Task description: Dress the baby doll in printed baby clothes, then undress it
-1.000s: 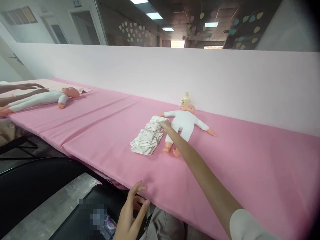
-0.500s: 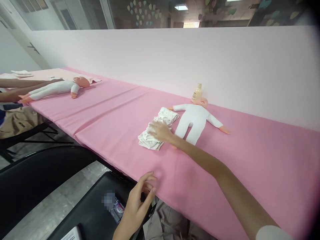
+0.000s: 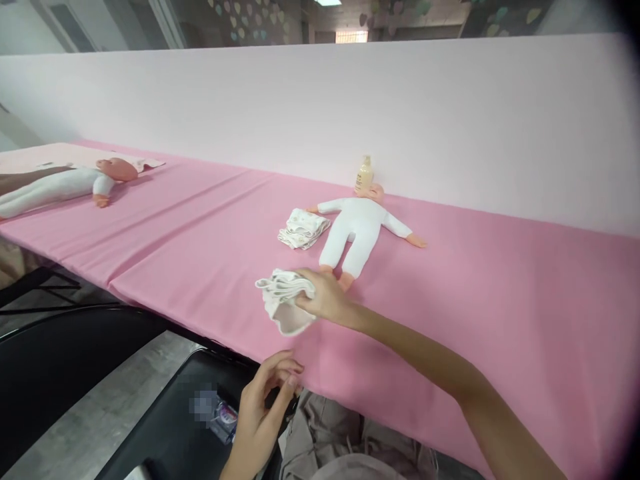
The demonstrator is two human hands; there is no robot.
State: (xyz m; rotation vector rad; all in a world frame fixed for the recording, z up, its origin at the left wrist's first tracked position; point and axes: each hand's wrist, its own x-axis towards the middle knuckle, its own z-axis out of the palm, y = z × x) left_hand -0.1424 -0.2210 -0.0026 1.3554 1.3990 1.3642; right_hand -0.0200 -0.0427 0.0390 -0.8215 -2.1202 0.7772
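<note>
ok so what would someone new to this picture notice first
Probably the doll in white, sprawled arms-wide on the pink cover right of centre. Next, just in front of it, the right hand gripping a white cloth. Then a second doll at far left, beside another person's arm.

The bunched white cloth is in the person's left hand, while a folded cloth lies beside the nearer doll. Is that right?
Wrong hand: the head view shows the bunched white cloth in the right hand, not the left hand. The folded cloth does lie beside the nearer doll.
</note>
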